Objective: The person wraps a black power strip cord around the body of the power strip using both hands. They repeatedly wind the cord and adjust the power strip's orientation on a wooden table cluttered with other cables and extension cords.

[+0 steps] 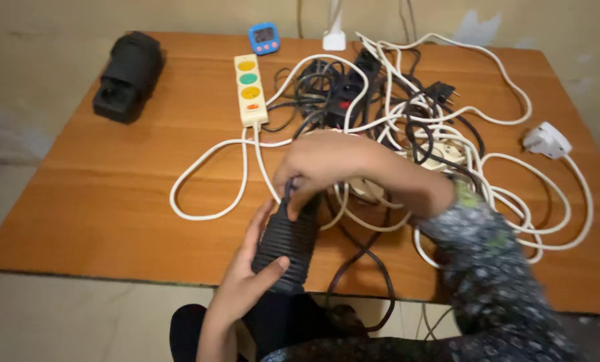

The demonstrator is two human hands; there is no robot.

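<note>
My left hand (246, 275) grips a tightly wound coil of black cable (288, 245) near the table's front edge. My right hand (320, 164) is closed over the top end of that coil, pinching the cable's black end between its fingers. A loose length of the same black cable (367, 265) loops off to the right and hangs over the table's edge.
On the wooden table (112, 201) lie a white power strip with coloured sockets (250, 90), a tangle of white and black cords (407, 114), a white plug (546, 139), a black bundle (129, 75) and a small blue timer (264, 37).
</note>
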